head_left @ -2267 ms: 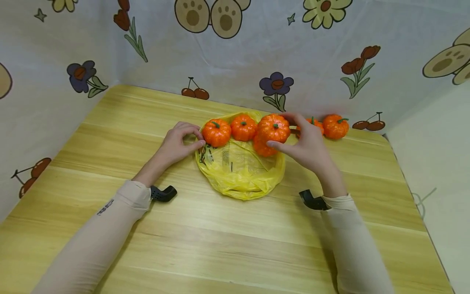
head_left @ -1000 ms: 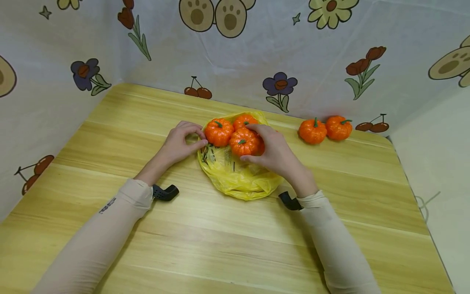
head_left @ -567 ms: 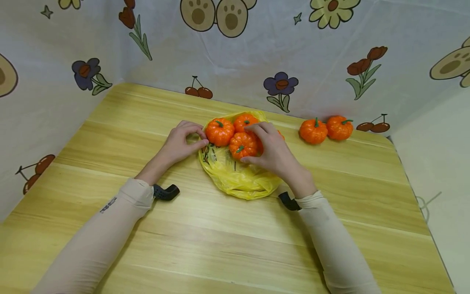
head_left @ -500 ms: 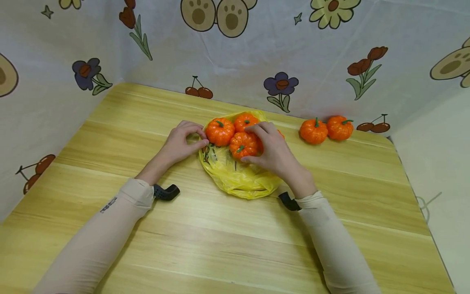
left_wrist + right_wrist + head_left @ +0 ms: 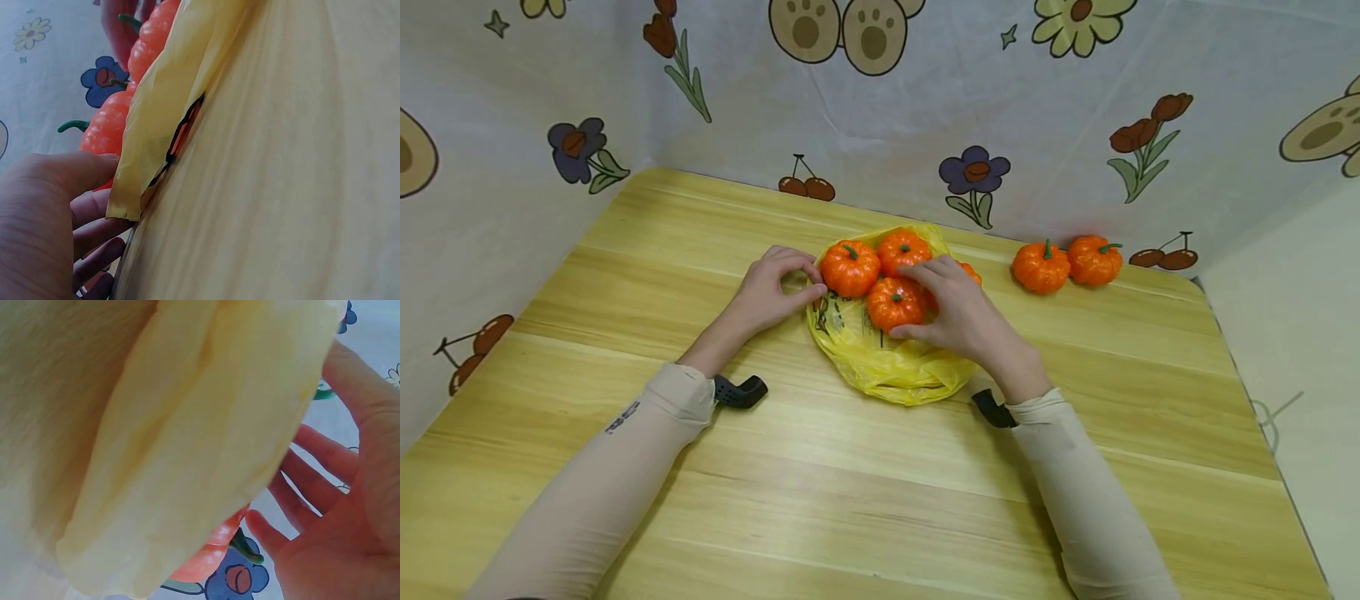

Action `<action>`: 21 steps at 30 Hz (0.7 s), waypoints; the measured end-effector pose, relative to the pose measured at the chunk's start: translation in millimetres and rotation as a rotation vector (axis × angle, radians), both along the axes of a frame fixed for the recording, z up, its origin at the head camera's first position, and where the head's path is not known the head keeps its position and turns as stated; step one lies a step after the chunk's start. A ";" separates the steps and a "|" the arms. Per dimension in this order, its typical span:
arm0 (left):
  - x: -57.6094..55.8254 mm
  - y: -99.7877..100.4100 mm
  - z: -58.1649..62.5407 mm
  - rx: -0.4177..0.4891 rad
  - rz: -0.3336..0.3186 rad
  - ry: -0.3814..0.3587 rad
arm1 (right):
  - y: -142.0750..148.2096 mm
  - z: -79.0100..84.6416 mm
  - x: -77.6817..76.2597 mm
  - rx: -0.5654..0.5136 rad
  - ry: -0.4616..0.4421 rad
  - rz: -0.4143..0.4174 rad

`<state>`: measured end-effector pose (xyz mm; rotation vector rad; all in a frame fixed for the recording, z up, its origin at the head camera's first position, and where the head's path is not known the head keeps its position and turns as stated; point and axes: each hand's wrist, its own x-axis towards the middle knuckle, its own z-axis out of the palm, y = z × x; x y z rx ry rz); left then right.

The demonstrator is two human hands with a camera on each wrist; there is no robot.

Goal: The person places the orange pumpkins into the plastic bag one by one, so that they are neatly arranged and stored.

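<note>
While left hand [image 5: 763,292] pinches yellow bag [image 5: 891,379] edge, right hand [image 5: 961,312] curls round front pumpkin [image 5: 891,308]
Three other pumpkins [image 5: 850,271] sit inside

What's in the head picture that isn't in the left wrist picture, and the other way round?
Only the head view: the beige sleeves and the black wrist pieces.
Only the left wrist view: the lower fingertips of the left hand.
Both: parts of the two hands, the yellow bag and orange pumpkins.
</note>
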<state>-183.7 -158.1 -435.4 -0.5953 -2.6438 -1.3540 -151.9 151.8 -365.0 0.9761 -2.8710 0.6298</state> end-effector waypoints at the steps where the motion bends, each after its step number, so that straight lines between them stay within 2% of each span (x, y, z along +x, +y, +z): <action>1: -0.1 0.1 0.1 -0.001 0.000 -0.001 | 0.2 0.0 0.1 0.001 0.002 0.000; 14: 0.9 0.2 1.7 -0.001 0.005 -0.010 | 4.2 5.8 -1.0 0.014 -0.009 0.020; 21: 1.9 1.0 1.9 -0.001 0.006 -0.019 | 11.8 8.7 -2.4 -0.057 -0.023 -0.035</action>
